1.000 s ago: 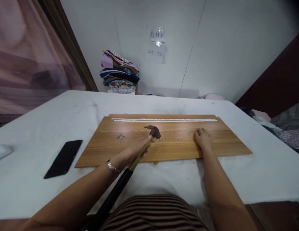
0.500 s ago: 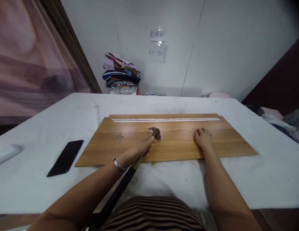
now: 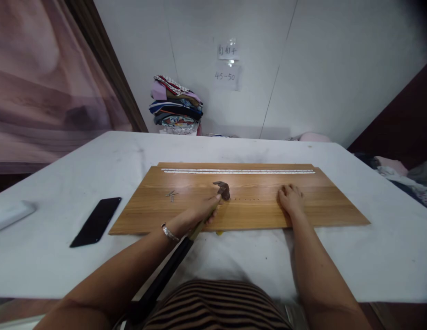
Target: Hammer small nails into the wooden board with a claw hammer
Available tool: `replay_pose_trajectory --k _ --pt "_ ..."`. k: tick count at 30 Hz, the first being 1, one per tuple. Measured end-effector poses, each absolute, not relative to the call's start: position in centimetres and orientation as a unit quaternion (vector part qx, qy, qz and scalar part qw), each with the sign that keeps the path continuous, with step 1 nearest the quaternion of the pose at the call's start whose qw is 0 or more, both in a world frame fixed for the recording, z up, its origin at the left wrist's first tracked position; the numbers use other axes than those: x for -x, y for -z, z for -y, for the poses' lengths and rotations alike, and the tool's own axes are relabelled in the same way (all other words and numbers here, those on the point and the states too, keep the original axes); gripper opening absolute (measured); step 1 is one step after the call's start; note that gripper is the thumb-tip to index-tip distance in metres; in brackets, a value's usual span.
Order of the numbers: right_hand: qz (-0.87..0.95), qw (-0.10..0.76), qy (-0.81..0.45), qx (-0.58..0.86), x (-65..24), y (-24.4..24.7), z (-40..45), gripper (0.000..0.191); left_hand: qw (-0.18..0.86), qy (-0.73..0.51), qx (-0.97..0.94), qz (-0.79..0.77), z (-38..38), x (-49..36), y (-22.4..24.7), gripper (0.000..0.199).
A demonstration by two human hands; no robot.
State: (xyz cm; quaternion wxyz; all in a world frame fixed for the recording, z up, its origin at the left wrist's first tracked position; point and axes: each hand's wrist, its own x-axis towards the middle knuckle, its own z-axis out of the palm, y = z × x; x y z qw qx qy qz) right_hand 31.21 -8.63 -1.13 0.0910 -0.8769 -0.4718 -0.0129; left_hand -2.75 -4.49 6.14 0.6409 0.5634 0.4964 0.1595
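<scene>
My left hand (image 3: 206, 210) is wrapped round the handle of a claw hammer (image 3: 223, 189), close below its head. The hammer's head is down at the wooden board (image 3: 254, 217), at the left end of a row of small dark nail heads or dots (image 3: 246, 199). Its long dark grip runs back under my left forearm. On the board to the right rests my right hand (image 3: 291, 199), palm down, fingers spread and slightly bent, holding nothing. Several loose nails (image 3: 172, 195) lie on the board left of the hammer.
Two white measuring strips (image 3: 237, 172) run along the board's far side. A black phone (image 3: 96, 222) and a white object (image 3: 13, 215) lie on the white table (image 3: 130, 151) to the left. Folded clothes (image 3: 177, 105) are stacked by the wall.
The view has shifted slightly. Both hands and the hammer keep almost the same places on the board.
</scene>
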Motion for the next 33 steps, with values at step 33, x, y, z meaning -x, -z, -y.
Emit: replay_pose_trajectory --k 33 --pt "0.472 0.091 0.013 0.877 -31.0 0.9 8.6 0.041 0.624 -0.159 -0.586 -0.491 3.9 3.0 -5.6 0.042"
